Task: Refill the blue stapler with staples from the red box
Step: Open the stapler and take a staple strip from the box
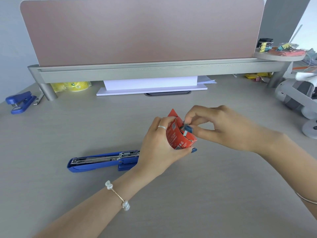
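The red box point(178, 136) is held above the table point(205, 194), gripped around its side by the left hand point(159, 148), its flap open at the top. The right hand point(219, 127) pinches a strip of staples point(185, 132) at the box's mouth between thumb and fingertip. Just left of the hands, the blue stapler point(103, 160) lies opened flat on the table, its metal channel showing. A second blue stapler point(19, 102) sits far left, near a yellow tape roll point(75, 85).

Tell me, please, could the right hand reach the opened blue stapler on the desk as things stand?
Probably not directly: the right hand is pinching staples at the red box, and the left hand lies across the stapler.
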The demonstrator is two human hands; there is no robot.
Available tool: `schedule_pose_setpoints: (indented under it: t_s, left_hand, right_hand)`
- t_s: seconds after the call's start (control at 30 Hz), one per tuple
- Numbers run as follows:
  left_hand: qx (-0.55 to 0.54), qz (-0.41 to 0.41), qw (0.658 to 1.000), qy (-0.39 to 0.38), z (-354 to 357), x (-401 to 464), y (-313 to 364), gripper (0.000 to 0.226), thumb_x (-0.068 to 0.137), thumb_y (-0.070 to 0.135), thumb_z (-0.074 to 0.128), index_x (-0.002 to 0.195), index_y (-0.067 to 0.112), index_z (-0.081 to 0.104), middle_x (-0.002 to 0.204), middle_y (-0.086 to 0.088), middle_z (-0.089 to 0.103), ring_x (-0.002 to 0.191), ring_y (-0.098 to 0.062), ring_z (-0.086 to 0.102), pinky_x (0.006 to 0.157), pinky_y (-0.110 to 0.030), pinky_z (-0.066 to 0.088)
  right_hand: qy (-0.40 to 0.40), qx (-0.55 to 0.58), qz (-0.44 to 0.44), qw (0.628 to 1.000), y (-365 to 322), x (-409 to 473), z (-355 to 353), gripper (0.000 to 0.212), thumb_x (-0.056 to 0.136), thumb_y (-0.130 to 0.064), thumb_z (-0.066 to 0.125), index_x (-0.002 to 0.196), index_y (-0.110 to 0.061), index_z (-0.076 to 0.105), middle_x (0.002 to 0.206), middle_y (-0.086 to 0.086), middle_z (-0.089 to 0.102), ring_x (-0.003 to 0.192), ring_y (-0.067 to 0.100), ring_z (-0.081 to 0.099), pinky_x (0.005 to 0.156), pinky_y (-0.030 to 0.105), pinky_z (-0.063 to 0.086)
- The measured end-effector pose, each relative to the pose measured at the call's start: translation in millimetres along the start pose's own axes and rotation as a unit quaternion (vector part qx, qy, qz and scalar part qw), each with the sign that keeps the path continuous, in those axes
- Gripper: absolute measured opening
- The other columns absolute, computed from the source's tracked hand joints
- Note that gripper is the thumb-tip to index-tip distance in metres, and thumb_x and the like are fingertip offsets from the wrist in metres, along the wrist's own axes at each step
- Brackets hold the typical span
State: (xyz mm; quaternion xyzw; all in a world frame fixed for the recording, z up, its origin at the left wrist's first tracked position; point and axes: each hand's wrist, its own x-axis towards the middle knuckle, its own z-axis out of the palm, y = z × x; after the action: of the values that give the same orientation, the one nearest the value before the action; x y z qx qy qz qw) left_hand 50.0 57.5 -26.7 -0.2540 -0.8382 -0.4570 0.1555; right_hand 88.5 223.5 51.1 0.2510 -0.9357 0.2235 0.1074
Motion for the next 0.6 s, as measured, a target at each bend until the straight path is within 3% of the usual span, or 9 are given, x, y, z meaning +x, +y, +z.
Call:
schedule_pose_setpoints:
  t_s: [0.07,0.17,0.23,0.33,0.4,0.47,0.6]
  left_hand:
    - [0.003,0.004,1.0,-0.004,0.0,-0.1,0.0,0.072,0.051,0.046,0.085,0.113,0.029,0.052,0.106,0.007,0.053,0.096,-0.011,0.058,0.079,-0.033,0.054]
    - [0.003,0.008,1.0,-0.013,-0.8,-0.6,1.2,0.077,0.052,0.047,0.084,0.118,0.035,0.047,0.106,0.007,0.052,0.097,-0.011,0.057,0.078,-0.028,0.052]
    - [0.008,0.017,1.0,-0.017,-1.0,-0.5,1.1,0.073,0.054,0.045,0.082,0.117,0.038,0.046,0.101,0.006,0.052,0.092,-0.011,0.057,0.073,-0.023,0.049]
    - [0.024,0.022,0.999,-0.013,-1.4,0.9,-0.8,0.055,0.057,0.044,0.079,0.104,0.04,0.052,0.09,0.008,0.048,0.083,-0.01,0.057,0.065,-0.016,0.043]
    - [0.027,0.02,0.999,-0.014,-1.3,1.0,-1.8,0.055,0.057,0.045,0.08,0.105,0.038,0.054,0.09,0.008,0.047,0.083,-0.009,0.057,0.066,-0.017,0.045]
    - [0.021,0.015,0.999,-0.019,-0.7,0.8,-1.0,0.059,0.056,0.045,0.082,0.106,0.038,0.053,0.094,0.007,0.049,0.086,-0.01,0.058,0.071,-0.023,0.05]
    - [-0.055,0.004,0.998,-0.023,3.3,3.6,8.0,0.059,0.056,0.032,0.084,0.103,0.038,0.048,0.102,0.002,0.05,0.092,-0.008,0.058,0.082,-0.03,0.054]
  right_hand:
    - [0.006,-0.049,-0.01,0.999,-0.6,-0.9,0.1,0.013,0.085,-0.025,0.056,0.095,-0.026,0.048,0.092,-0.016,0.068,0.075,0.016,0.066,0.069,0.037,0.052]
    - [0.015,-0.091,-0.024,0.995,-2.2,-1.7,0.3,0.014,0.085,-0.029,0.054,0.098,-0.025,0.048,0.101,-0.009,0.073,0.057,0.008,0.054,0.062,0.031,0.046]
    - [0.012,-0.077,-0.04,0.996,-5.9,-1.9,3.4,0.017,0.085,-0.03,0.05,0.099,-0.021,0.049,0.101,-0.006,0.073,0.069,0.016,0.063,0.066,0.036,0.052]
    - [0.002,-0.031,-0.049,0.998,-8.4,-1.6,9.9,0.012,0.088,-0.026,0.05,0.098,-0.019,0.049,0.098,-0.007,0.072,0.089,0.023,0.065,0.075,0.041,0.052]
    - [-0.006,0.004,-0.033,0.999,-3.2,-0.6,9.6,0.01,0.09,-0.027,0.048,0.098,-0.022,0.047,0.093,-0.014,0.069,0.087,0.022,0.067,0.077,0.038,0.052]
    - [-0.015,0.062,0.001,0.998,3.5,-0.1,5.7,0.01,0.089,-0.03,0.046,0.097,-0.025,0.046,0.084,-0.016,0.07,0.081,0.021,0.067,0.074,0.026,0.05]
    - [0.033,0.239,0.036,0.97,10.6,2.7,-5.9,0.014,0.083,-0.028,0.05,0.091,-0.017,0.05,0.083,-0.001,0.074,0.076,0.02,0.065,0.073,0.025,0.052]
